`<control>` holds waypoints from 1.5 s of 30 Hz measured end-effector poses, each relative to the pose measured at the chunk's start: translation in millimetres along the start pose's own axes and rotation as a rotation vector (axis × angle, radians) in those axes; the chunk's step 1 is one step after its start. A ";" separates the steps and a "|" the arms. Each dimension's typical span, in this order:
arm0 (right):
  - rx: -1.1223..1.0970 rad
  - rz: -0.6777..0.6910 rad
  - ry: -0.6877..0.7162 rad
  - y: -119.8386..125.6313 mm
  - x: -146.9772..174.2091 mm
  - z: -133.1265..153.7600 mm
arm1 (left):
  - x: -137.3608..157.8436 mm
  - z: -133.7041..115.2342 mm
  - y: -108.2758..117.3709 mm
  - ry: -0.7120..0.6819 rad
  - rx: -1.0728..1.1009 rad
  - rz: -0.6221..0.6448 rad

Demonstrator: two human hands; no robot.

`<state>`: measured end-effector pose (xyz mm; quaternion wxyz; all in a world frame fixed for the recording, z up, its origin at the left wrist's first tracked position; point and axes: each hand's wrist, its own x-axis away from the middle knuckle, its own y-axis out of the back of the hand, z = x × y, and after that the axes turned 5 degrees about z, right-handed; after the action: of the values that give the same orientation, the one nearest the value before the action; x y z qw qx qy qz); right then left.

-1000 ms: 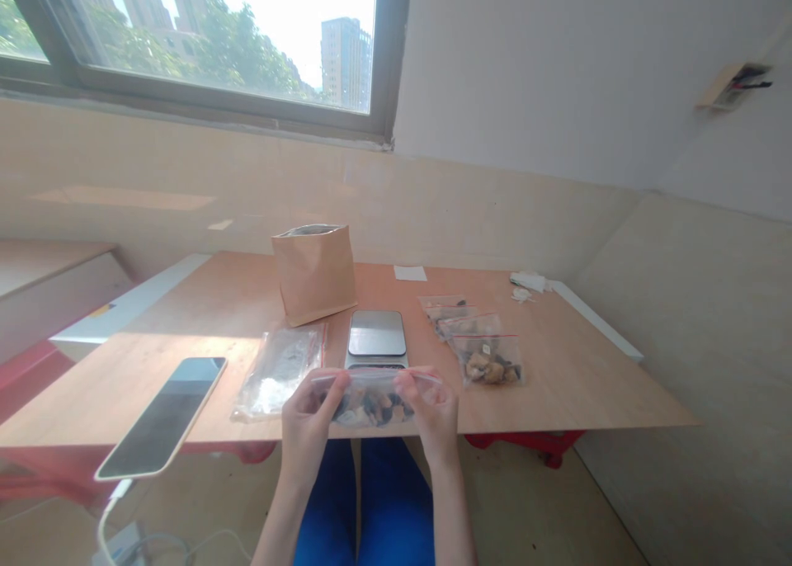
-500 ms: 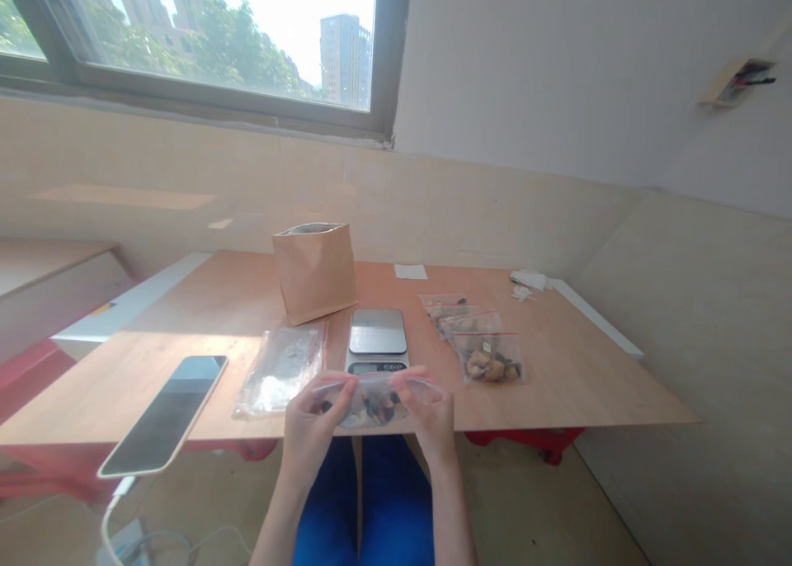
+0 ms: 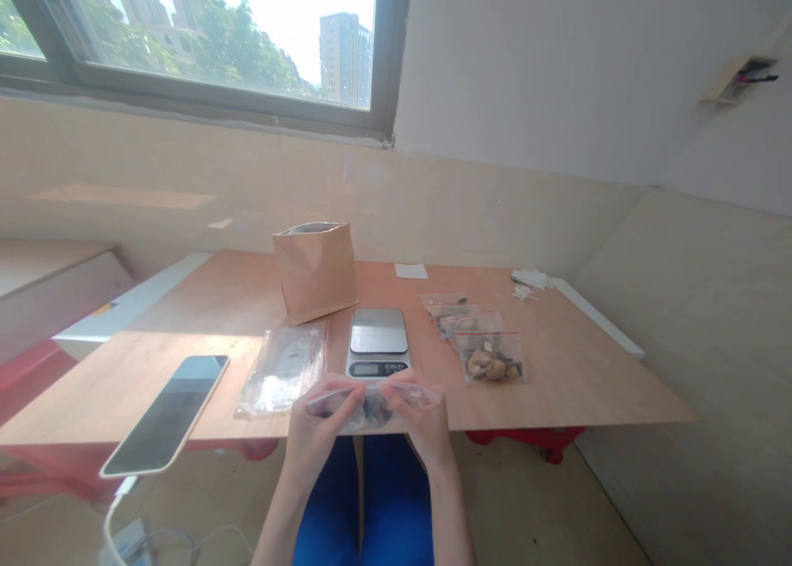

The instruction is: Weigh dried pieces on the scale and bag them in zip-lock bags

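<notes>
Both hands pinch the top edge of a clear zip-lock bag (image 3: 370, 415) at the table's front edge. Dark and pale pieces show inside it, too small to name. My left hand (image 3: 318, 417) grips the bag's left part, thumb pointing inward. My right hand (image 3: 421, 413) grips the right part, its thumb close to the left one. Just beyond the fingers lies a digital kitchen scale (image 3: 379, 332) with a bare metal plate. To its right are several filled zip-lock bags (image 3: 492, 360) holding brown and dark pieces. Flat clear bags (image 3: 281, 372) lie to the left.
An open brown kraft paper pouch (image 3: 317, 273) stands behind the scale. A phone (image 3: 167, 417) on a cable is at the left front, past the table edge. A white paper (image 3: 412, 271) and crumpled white scraps (image 3: 529, 281) lie at the back.
My hands have come closer together along the bag's top edge and dropped slightly, uncovering more of the scale's display. The other objects stay where they were.
</notes>
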<state>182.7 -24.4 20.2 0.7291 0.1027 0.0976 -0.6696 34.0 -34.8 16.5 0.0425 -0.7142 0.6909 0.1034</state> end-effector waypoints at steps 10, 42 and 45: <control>-0.006 -0.026 -0.043 -4.4 -0.8 -5.1 | -1.2 4.2 -3.0 -0.066 -0.043 -0.012; -0.074 -0.492 -0.310 2.5 -20.2 -30.8 | -26.3 12.2 -46.7 0.471 0.507 -0.120; 0.067 -0.435 -0.268 31.8 -42.4 -30.0 | -35.3 14.3 -41.3 0.450 0.431 -0.066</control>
<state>210.7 27.2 3.8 0.5706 0.0140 -0.0024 -0.8211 73.0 4.3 6.4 0.0424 -0.7159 0.6653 -0.2077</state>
